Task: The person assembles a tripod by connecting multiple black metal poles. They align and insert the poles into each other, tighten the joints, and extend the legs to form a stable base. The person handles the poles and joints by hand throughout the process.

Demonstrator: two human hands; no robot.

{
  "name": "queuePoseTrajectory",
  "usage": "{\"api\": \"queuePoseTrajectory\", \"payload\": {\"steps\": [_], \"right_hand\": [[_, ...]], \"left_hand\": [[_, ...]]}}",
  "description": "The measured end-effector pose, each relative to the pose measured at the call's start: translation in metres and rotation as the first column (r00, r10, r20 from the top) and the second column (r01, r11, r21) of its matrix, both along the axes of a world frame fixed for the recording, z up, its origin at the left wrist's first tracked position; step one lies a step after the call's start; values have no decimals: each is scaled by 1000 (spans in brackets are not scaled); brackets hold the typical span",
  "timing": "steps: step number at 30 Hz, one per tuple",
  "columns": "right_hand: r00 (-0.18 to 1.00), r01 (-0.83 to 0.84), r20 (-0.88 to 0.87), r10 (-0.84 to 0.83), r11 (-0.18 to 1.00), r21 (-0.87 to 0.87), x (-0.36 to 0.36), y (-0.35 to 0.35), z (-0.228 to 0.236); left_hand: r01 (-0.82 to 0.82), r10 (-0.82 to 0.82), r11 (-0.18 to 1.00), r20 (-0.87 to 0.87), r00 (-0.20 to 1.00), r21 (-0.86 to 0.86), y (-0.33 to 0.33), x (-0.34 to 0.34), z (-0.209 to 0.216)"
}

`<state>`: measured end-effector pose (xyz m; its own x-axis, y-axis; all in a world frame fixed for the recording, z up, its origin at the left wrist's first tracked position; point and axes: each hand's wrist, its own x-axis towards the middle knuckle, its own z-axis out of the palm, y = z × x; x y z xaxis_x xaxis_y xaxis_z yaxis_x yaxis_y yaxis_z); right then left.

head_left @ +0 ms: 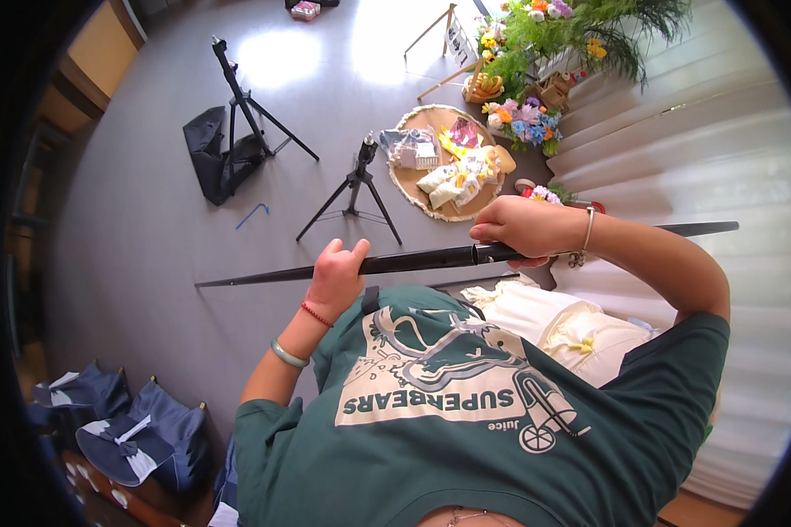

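A long black pole (417, 261) lies across in front of my body, nearly level and rising slightly to the right. My left hand (335, 272) is closed round it left of the middle. Further right, my right hand (529, 227) grips the same pole from above, just beyond a joint where two tube sections meet. The pole tapers at both far ends. Ahead of it a black tripod stand (355, 183) is upright with its legs spread. Another black tripod stand (240, 105) is further off to the left.
A black cloth bag (206, 158) and a blue hooked rod (252, 216) lie on the grey floor. A round fringed mat (404, 186) bears packages. Artificial flowers (527, 123) and a white curtain (668, 167) are right. Covered chairs (180, 426) stand lower left, cream fabric (545, 321) lower right.
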<state>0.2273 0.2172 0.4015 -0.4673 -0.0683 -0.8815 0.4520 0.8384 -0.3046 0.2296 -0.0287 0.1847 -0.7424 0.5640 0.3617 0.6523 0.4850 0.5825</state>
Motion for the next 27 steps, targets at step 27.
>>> {"api": "queuePoseTrajectory", "payload": {"steps": [27], "right_hand": [[826, 477, 396, -400, 872, -114, 60, 8, -79]], "left_hand": [[273, -240, 947, 191, 952, -169, 3, 9, -59]]}}
